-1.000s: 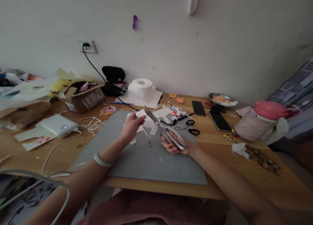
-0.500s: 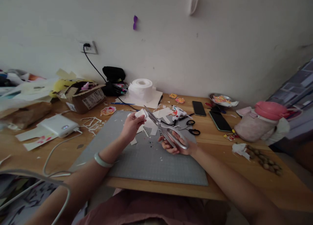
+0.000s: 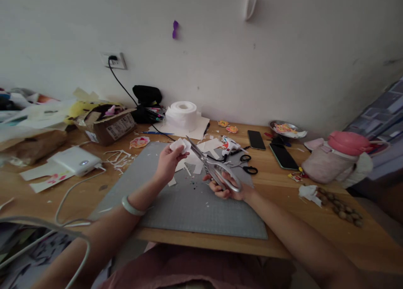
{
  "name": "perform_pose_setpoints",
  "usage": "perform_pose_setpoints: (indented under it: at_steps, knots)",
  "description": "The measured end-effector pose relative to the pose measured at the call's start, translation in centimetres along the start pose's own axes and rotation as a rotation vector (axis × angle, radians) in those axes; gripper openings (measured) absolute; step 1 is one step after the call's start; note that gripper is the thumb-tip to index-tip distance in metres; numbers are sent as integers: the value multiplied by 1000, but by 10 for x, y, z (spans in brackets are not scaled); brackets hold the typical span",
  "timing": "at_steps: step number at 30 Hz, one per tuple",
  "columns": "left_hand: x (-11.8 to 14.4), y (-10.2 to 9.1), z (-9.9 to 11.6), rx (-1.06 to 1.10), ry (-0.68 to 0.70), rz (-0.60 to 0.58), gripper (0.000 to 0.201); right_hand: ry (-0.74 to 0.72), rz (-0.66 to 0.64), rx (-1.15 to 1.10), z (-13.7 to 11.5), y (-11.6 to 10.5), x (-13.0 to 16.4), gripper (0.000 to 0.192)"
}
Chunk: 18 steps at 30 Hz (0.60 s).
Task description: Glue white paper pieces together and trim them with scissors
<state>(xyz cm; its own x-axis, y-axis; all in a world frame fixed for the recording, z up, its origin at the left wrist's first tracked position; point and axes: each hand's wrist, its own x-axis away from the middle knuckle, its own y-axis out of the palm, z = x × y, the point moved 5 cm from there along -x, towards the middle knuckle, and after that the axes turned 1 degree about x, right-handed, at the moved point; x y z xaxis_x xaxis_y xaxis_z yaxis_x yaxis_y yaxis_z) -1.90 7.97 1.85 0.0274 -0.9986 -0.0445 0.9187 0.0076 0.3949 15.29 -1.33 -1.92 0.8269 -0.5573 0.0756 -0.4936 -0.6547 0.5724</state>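
My left hand (image 3: 166,162) pinches a small white piece of paper (image 3: 179,145) above the grey cutting mat (image 3: 176,201). My right hand (image 3: 227,188) grips the handles of large silver scissors (image 3: 210,166), whose blades point up and left and meet the paper's right edge. A pale green bangle (image 3: 131,206) sits on my left wrist. White paper offcuts (image 3: 197,154) lie on the mat just behind the hands.
A hot glue gun (image 3: 229,145) and small black scissors (image 3: 247,164) lie right of the mat. Two phones (image 3: 255,139), a metal dish (image 3: 285,127), a pink-lidded bottle (image 3: 338,157) and nuts (image 3: 341,207) are at the right. A tissue roll (image 3: 182,113), cardboard box (image 3: 108,125) and white device (image 3: 75,161) stand behind and left.
My left hand turned the white piece slightly and lifted it a little. The scissors stayed at the paper's edge and my right hand shifted only slightly.
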Motion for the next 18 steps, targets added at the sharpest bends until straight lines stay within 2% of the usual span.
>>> perform_pose_setpoints:
  at_steps: [10, 18]
  knots:
    - [1, 0, 5, -14, 41, 41, 30, 18, 28, 9, -1, 3, 1, 67]
    - [3, -3, 8, -86, 97, 73, 29, 1, 23, 31, -2, 5, 1, 59]
